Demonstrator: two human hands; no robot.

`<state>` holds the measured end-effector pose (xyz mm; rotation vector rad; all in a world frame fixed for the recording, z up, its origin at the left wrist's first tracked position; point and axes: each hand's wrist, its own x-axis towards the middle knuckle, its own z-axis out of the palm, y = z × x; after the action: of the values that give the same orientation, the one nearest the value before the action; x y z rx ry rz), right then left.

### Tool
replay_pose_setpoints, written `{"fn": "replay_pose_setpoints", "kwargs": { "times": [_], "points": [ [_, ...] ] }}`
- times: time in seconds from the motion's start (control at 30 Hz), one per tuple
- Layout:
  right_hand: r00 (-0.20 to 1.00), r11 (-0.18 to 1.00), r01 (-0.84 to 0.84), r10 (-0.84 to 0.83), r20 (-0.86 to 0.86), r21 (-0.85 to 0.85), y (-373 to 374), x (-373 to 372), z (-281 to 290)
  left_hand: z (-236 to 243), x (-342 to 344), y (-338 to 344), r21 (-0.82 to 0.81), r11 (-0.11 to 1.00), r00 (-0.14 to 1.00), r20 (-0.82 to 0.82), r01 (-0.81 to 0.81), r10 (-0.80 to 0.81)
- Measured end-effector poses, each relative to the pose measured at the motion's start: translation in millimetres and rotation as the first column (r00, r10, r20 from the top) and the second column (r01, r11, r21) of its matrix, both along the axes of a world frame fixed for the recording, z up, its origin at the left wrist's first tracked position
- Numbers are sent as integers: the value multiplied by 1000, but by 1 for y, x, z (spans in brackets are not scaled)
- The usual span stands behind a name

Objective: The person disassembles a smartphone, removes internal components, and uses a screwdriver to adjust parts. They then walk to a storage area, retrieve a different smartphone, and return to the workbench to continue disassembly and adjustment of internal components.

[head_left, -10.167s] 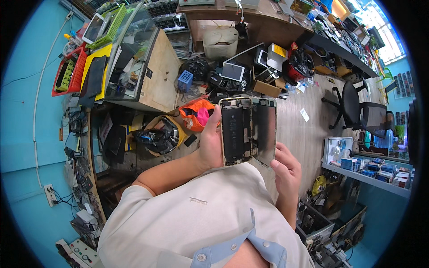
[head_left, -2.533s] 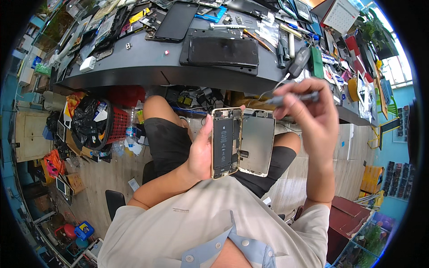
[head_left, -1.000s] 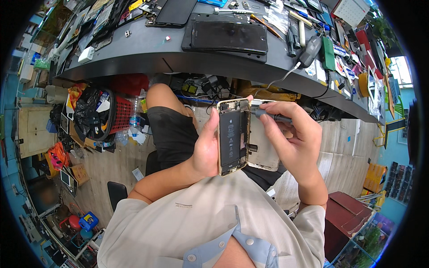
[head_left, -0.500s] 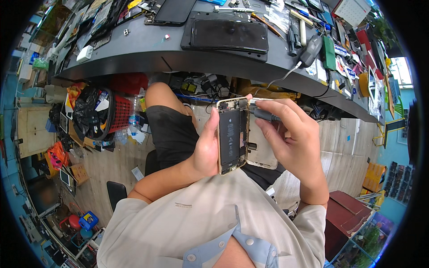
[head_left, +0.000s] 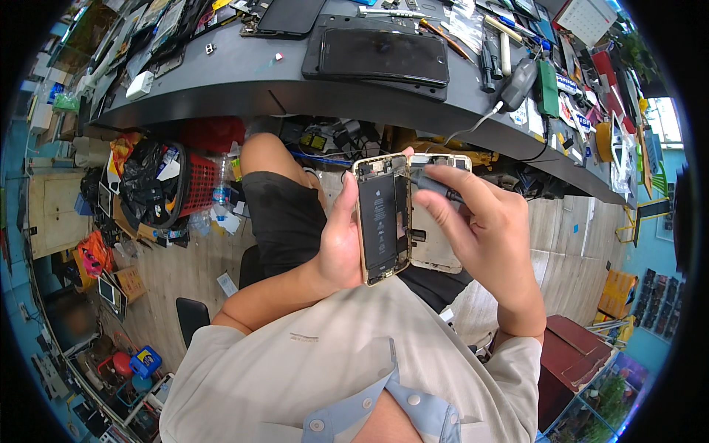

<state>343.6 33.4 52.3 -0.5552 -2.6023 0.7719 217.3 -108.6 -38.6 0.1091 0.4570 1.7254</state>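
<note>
Smartphone chassis (head_left: 382,219), opened with battery exposed, gripped upright in left hand (head_left: 336,247) (above the lap); right hand (head_left: 480,229) pinches dark tool (head_left: 436,186) against its hinged screen panel (head_left: 436,236).

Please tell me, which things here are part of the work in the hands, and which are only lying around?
In use: opened phone, its hinged screen panel, dark tool, left hand, right hand.

Lying about: black tablet on the desk, red basket, grey mouse.
</note>
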Motion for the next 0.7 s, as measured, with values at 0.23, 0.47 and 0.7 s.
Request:
{"fn": "replay_pose_setpoints", "kwargs": {
  "times": [0.23,0.47,0.7],
  "points": [
    [1000,997,5,-3,17,-72,-1,0,4,8,0,2,-27,1000,1000,18,-15,16],
    [1000,998,21,-20,9,-64,-1,4,-2,0,1,1,14,1000,999,32,-9,9],
    [994,997,6,-14,-108,-72,-5,6,3,-2,-1,3,23,999,999,15,-30,30]
  ]
}}
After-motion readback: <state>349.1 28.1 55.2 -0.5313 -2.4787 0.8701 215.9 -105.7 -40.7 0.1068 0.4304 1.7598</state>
